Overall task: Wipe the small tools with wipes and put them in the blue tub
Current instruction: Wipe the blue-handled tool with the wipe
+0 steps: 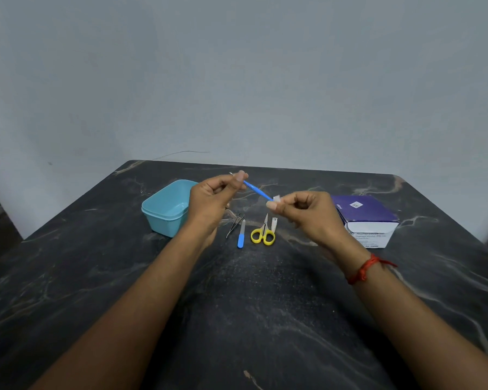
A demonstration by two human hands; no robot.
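Left hand [212, 199] pinching blue tool [258, 190], wipe [276, 197] half hidden in right hand [306, 213]

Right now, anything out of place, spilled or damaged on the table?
Nothing stands out. The left hand holds the blue-handled tool while the right hand pinches a white wipe on it. Tweezers, nail file, yellow scissors and nail clipper lie in a row between the upright blue tub and the alcohol swab box. No spill visible.

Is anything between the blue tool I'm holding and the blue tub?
Nothing visible does. The left hand holds the thin blue-handled tool in the air beside the lidless light blue plastic tub; the right hand pinches a white wipe on it.
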